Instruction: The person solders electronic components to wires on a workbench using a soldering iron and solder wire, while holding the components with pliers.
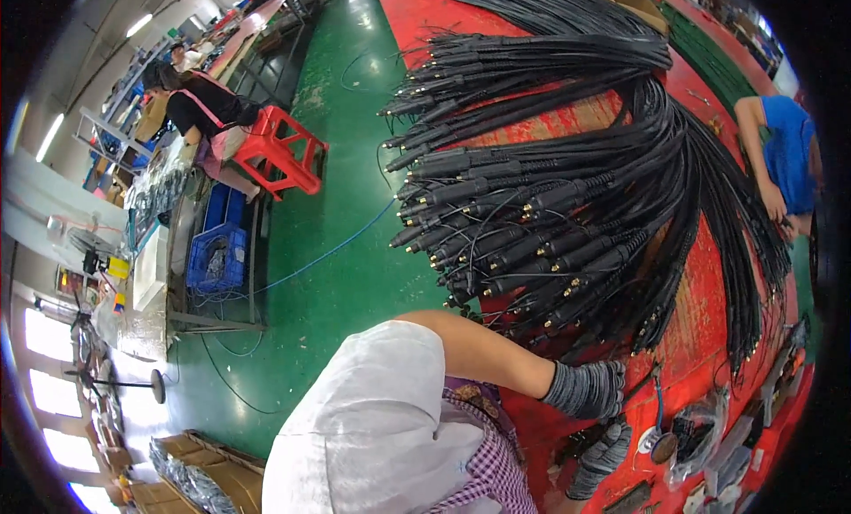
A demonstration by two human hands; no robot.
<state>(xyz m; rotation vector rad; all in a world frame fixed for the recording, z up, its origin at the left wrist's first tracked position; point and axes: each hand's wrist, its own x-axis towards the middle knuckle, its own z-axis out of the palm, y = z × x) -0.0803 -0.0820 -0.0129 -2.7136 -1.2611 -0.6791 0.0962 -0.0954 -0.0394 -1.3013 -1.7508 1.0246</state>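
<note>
My left hand (589, 389), in a grey knitted glove, reaches across the near edge of the red table. Its fingers are drawn together, and a thin dark piece shows beside their tips; what they hold is not clear. Just below is my right hand (603, 459), gloved the same way, its fingers bent and partly hidden. Close to both hands lies a round white and brown object (660, 447) with a thin blue cord. Beyond my left hand spread bundles of black cables (550, 221) with thick moulded ends and gold-coloured tips.
Bare red tabletop (700, 275) shows between the cable bundles. Clear plastic bags (705, 434) lie at the right. A person in blue (784, 151) stands across the table. At left, another person sits on a red stool (282, 151) near a blue crate (217, 257). A blue hose (341, 246) crosses the green floor.
</note>
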